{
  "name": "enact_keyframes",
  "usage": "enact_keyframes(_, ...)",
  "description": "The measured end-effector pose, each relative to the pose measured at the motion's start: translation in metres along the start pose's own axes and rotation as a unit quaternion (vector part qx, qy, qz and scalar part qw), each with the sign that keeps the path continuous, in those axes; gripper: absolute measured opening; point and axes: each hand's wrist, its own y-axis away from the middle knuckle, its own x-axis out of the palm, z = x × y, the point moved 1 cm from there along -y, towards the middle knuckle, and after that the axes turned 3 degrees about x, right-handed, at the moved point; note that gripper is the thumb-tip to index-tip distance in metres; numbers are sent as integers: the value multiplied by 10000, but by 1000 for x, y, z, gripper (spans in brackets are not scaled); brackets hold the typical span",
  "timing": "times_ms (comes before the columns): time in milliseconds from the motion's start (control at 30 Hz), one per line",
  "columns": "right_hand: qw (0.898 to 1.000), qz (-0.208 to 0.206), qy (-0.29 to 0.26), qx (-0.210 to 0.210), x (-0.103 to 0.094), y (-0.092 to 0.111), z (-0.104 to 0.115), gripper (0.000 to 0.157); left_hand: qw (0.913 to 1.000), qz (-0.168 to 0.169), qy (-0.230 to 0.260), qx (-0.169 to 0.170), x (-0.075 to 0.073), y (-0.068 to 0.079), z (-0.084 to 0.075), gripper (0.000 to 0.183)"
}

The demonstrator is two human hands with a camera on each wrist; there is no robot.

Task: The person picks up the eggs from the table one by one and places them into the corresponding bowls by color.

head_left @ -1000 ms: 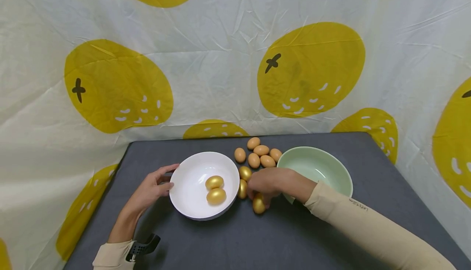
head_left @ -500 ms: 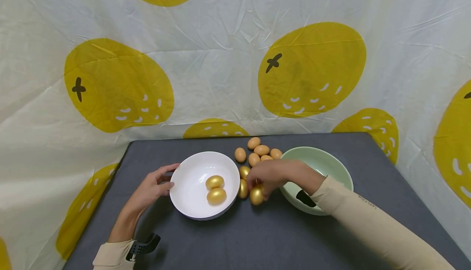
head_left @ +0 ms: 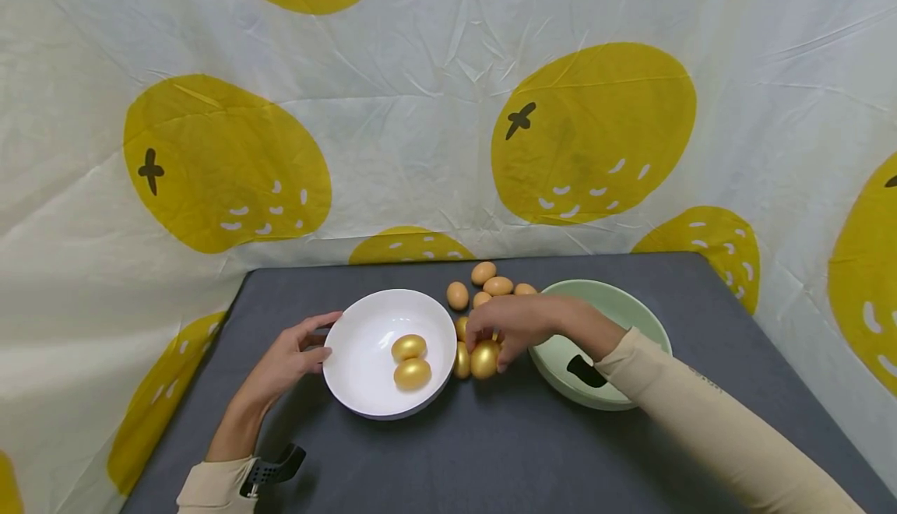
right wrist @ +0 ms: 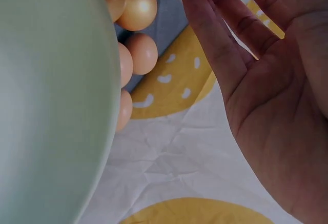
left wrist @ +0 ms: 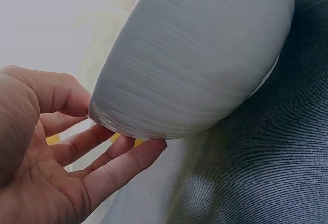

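Two gold eggs (head_left: 412, 374) lie in the white bowl (head_left: 356, 366) in the head view; right of it, the right hand (head_left: 517, 322) pinches another egg (head_left: 485, 360), which could knock a neighbouring egg (head_left: 462, 361) rolling. Left wrist view: the left hand (left wrist: 56, 180) touches the rim with extended fingers, so a bump might shift the bowl. Right wrist view: loosened fingers could drop the smooth egg.

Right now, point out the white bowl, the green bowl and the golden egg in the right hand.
White bowl (head_left: 360, 350): head view, bare inner surface, left side.
Green bowl (head_left: 639, 318): head view, inner wall, far right.
Golden egg (head_left: 485, 360): head view, middle of its exposed side.
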Motion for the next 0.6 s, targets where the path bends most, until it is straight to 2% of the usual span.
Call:
enact_keyframes(200, 9998, -152, -150, 35, -4, 0, -1, 41, 10000, -45, -35, -46, 1, -1, 1, 57)
enact_keyframes(433, 9988, -206, -373, -245, -9, -2, -3, 40, 10000, -55, -52, -54, 1, -1, 1, 57)
enact_keyframes(600, 9980, -237, -537, -246, -12, -4, -5, 41, 9999, -26, -113, -104, 1, -1, 0, 55)
